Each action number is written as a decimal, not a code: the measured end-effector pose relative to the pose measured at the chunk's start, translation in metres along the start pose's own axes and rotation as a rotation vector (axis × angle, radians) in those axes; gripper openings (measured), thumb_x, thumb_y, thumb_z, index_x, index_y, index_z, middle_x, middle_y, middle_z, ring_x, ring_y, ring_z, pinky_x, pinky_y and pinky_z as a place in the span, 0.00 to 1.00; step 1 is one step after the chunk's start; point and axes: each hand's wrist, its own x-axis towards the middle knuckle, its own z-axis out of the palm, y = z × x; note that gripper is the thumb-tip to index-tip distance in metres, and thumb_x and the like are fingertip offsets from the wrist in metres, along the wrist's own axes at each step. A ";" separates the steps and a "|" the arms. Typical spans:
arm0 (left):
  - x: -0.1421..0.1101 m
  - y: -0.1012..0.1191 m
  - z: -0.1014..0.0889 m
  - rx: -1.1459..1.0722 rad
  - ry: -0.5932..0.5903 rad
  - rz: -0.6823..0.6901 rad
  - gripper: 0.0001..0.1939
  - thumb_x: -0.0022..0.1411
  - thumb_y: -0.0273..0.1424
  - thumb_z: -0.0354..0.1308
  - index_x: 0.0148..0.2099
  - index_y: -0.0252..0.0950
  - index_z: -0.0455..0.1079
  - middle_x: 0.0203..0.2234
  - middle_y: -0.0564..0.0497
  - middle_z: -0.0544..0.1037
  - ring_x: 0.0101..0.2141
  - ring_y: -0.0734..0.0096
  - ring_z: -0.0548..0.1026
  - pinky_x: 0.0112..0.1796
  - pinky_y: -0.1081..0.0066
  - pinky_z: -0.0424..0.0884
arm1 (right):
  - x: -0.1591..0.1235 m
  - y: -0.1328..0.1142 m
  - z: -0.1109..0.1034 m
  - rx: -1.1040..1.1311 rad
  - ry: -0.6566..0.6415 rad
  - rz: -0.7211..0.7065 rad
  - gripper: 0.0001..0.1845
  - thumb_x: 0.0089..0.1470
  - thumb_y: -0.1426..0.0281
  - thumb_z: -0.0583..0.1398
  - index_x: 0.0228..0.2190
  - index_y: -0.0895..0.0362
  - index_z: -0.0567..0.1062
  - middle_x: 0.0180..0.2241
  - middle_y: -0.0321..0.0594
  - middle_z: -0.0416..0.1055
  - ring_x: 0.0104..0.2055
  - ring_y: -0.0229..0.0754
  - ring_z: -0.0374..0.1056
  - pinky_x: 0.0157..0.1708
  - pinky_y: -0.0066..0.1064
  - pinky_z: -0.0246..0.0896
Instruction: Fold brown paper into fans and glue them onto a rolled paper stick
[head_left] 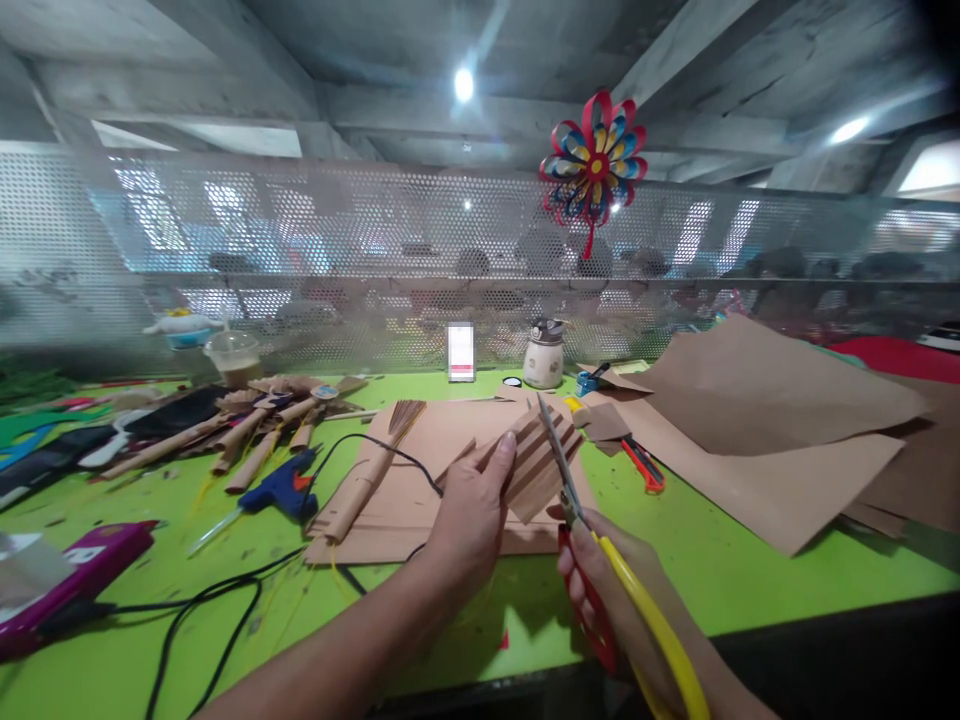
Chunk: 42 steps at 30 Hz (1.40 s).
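Head view, centre of frame: my left hand [472, 505] pinches a striped brown paper piece [536, 465], thumb on top; my right hand [611, 560] grips red-and-yellow-handled metal scissors [570, 500]. I judge the paper light, stiffish, easily creased, best held by its left edge.

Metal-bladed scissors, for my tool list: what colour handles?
Yellow loop handle and red loop handle, seen in the head view.

Scissors [573, 508]: smooth metal blades [559, 452], glossy plastic handles [639, 602]. Striped piece [534, 472]: matt paper, ridged by folds. Large sheets [780, 395]: matt brown paper, smooth. Glue gun [276, 490]: satin plastic. Lidded cup [231, 358]: clear, glossy plastic. Tabletop [697, 570]: smooth, faintly glossy. Partition [330, 230]: perforated, probably metal, hazily seen.
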 end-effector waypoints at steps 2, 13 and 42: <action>-0.001 0.000 0.001 0.002 -0.005 0.008 0.21 0.60 0.39 0.57 0.50 0.31 0.73 0.39 0.44 0.80 0.38 0.61 0.77 0.40 0.67 0.72 | 0.000 0.001 0.000 -0.009 0.003 -0.004 0.28 0.49 0.43 0.57 0.27 0.58 0.66 0.13 0.28 0.57 0.12 0.27 0.50 0.10 0.18 0.45; 0.000 0.000 0.002 -0.033 -0.051 -0.002 0.21 0.62 0.37 0.56 0.53 0.28 0.71 0.35 0.42 0.80 0.36 0.61 0.78 0.39 0.65 0.73 | -0.005 0.001 0.004 0.029 0.060 -0.056 0.29 0.50 0.47 0.58 0.39 0.60 0.70 0.18 0.30 0.61 0.12 0.26 0.48 0.10 0.20 0.42; -0.004 -0.006 0.000 0.019 -0.028 -0.009 0.22 0.61 0.39 0.56 0.52 0.30 0.72 0.39 0.42 0.79 0.38 0.61 0.76 0.40 0.66 0.72 | 0.001 0.010 0.012 0.062 0.090 -0.059 0.28 0.45 0.44 0.60 0.23 0.58 0.67 0.18 0.32 0.62 0.14 0.29 0.53 0.11 0.20 0.48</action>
